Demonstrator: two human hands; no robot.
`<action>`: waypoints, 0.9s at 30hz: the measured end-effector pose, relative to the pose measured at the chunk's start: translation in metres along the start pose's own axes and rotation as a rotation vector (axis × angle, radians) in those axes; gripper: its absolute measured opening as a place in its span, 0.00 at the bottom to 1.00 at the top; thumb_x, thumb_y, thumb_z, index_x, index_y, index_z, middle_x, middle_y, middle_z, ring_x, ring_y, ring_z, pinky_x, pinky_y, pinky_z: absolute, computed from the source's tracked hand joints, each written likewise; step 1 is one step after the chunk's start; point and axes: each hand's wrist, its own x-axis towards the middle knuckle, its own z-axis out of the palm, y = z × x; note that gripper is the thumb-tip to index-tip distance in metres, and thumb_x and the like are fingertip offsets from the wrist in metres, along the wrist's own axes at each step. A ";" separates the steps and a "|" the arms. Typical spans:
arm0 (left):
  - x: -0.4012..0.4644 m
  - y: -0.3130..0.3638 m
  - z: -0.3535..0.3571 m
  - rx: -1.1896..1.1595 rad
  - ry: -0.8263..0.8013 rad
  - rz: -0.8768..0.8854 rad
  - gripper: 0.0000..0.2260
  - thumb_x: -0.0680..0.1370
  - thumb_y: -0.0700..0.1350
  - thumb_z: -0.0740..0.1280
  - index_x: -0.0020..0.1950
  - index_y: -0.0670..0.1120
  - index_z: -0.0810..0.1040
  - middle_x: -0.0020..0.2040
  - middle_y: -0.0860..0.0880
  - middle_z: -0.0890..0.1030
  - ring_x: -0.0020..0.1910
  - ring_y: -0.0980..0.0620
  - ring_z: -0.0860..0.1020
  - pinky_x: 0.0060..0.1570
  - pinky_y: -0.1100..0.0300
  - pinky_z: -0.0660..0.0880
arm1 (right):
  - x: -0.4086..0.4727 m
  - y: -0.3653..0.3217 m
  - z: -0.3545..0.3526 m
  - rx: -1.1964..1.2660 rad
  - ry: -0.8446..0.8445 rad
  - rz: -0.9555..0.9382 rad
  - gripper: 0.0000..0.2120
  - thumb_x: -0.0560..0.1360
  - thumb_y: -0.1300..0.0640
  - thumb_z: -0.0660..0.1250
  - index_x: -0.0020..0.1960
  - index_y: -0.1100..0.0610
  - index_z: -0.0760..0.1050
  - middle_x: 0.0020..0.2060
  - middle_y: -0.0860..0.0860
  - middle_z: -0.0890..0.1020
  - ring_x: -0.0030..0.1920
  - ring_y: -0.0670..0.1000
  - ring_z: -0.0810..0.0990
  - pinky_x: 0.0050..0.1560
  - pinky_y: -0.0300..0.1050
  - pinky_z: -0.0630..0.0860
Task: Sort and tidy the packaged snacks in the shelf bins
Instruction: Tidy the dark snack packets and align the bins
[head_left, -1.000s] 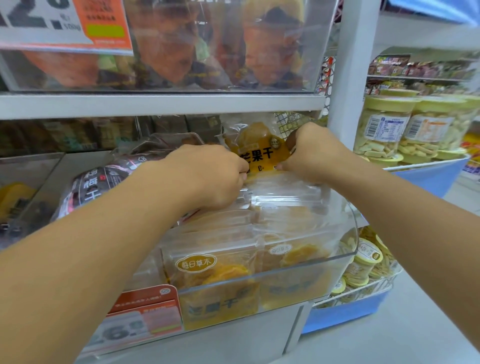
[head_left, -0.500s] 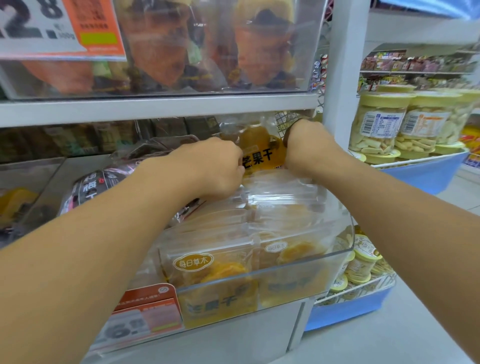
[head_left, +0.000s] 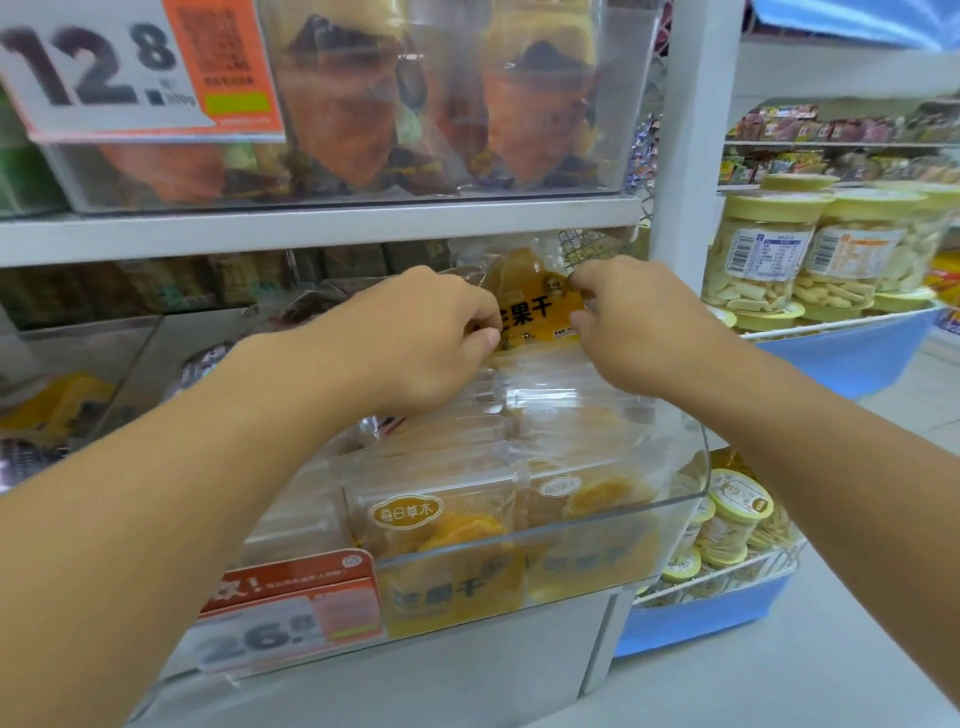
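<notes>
A clear plastic bin (head_left: 691, 499) on the middle shelf holds several yellow dried-mango packets (head_left: 447, 525) standing in rows. At the back of the bin one yellow mango packet (head_left: 535, 306) stands upright. My left hand (head_left: 421, 338) pinches its left edge with thumb and curled fingers. My right hand (head_left: 634, 322) pinches its right edge. Both forearms reach over the bin's rows. The packet's lower part is hidden behind the rows in front.
A bin of orange snack bags (head_left: 363, 104) with a 12.8 price card (head_left: 104, 67) sits on the shelf above. Dark packets (head_left: 208, 364) lie left of the mango bin. A white upright post (head_left: 696, 130) stands right, then yellow-lidded jars (head_left: 769, 249) on blue shelves (head_left: 841, 358).
Both hands have stayed on the back mango packet. They have spread slightly apart along its edges, showing more of its label, and the view has shifted a little.
</notes>
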 end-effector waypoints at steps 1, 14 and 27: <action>-0.010 -0.003 -0.006 0.004 0.017 0.010 0.12 0.84 0.51 0.59 0.61 0.54 0.79 0.45 0.58 0.79 0.43 0.57 0.77 0.49 0.55 0.75 | -0.007 -0.005 -0.002 0.003 0.051 -0.040 0.09 0.80 0.58 0.64 0.57 0.57 0.79 0.48 0.56 0.82 0.48 0.60 0.79 0.46 0.53 0.79; -0.228 -0.155 -0.042 0.230 0.312 -0.723 0.17 0.75 0.60 0.69 0.56 0.51 0.80 0.51 0.50 0.82 0.54 0.45 0.79 0.51 0.49 0.78 | -0.089 -0.242 0.001 0.369 -0.164 -0.666 0.18 0.77 0.45 0.67 0.66 0.46 0.75 0.59 0.42 0.81 0.59 0.43 0.78 0.62 0.46 0.76; -0.294 -0.226 -0.024 0.147 -0.047 -0.889 0.35 0.76 0.71 0.58 0.80 0.58 0.56 0.82 0.51 0.49 0.80 0.40 0.47 0.75 0.34 0.52 | 0.021 -0.393 0.077 -0.297 -0.636 -0.607 0.19 0.83 0.60 0.56 0.72 0.64 0.69 0.68 0.59 0.74 0.57 0.55 0.74 0.50 0.36 0.74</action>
